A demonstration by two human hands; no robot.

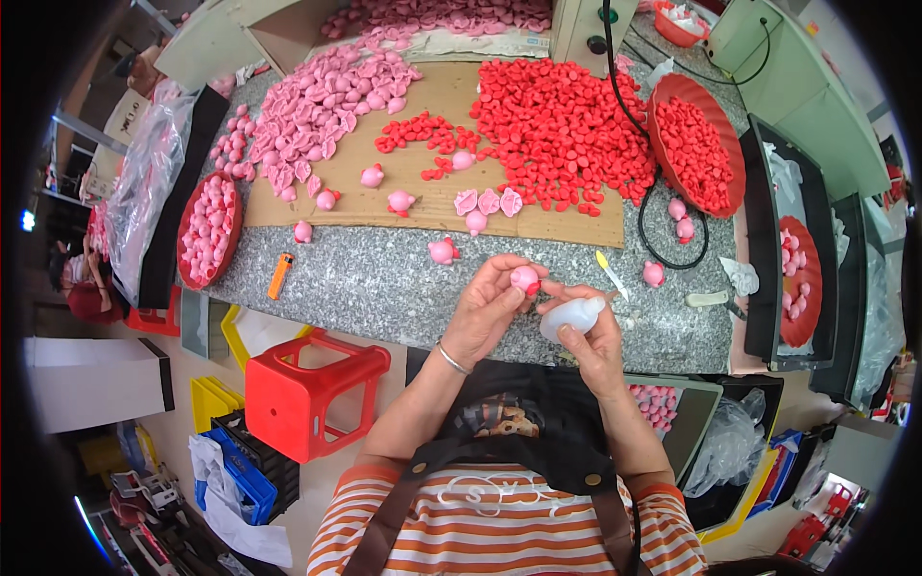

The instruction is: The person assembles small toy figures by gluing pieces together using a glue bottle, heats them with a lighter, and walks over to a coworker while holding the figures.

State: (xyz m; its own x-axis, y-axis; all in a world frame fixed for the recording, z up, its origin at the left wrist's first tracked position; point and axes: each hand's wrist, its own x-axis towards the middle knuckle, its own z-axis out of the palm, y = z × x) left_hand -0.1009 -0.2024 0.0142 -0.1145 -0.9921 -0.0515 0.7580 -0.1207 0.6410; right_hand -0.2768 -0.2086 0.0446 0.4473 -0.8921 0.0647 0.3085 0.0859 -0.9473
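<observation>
My left hand (487, 312) pinches a small round pink plastic piece (524, 278) with a red part at its lower edge. Close beside it, my right hand (594, 348) grips a translucent white squeeze bottle (569, 322), tilted on its side. Both hands are above the near edge of the speckled granite worktop (384, 288). Several pink pieces with red parts lie around, one pink piece (443, 252) just beyond my left hand. A heap of red pieces (557, 125) and a heap of pink shell halves (327, 106) cover the cardboard sheet (432, 86).
A red bowl of red pieces (656, 125) stands at the right, a red bowl of pink balls (233, 230) at the left. An orange lighter (280, 276) and a yellow-tipped white tool (612, 275) lie on the worktop. A black cable (645, 206) loops down. A red stool (288, 403) stands below left.
</observation>
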